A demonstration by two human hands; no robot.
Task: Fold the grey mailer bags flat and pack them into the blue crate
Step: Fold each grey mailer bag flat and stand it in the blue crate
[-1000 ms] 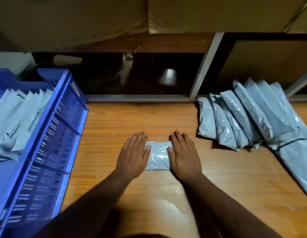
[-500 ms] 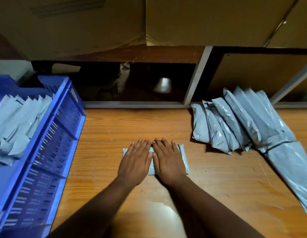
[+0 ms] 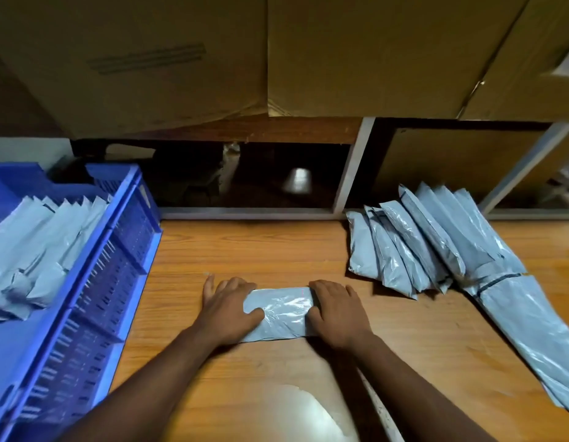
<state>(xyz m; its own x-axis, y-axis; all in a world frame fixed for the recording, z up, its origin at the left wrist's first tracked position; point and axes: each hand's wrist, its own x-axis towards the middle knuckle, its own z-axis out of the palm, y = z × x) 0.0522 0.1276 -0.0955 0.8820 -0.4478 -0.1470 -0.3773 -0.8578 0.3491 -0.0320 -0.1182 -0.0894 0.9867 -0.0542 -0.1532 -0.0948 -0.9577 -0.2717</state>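
A folded grey mailer bag (image 3: 281, 314) lies flat on the wooden table (image 3: 276, 256) in front of me. My left hand (image 3: 227, 309) grips its left end, thumb on top. My right hand (image 3: 339, 311) holds its right end the same way. The blue crate (image 3: 117, 266) stands at the left with several folded grey bags (image 3: 41, 247) standing in a row inside. A pile of unfolded grey mailer bags (image 3: 413, 247) leans at the right of the table.
A long grey bag (image 3: 531, 339) stretches toward the table's right front edge. Cardboard boxes (image 3: 356, 52) hang over the back. Behind the table runs a metal shelf frame (image 3: 353, 173) with a dark opening. A pale patch (image 3: 308, 413) marks the tabletop near me.
My hands were pressed side by side on the bag's middle. They have slid apart to its two ends and now grip it.
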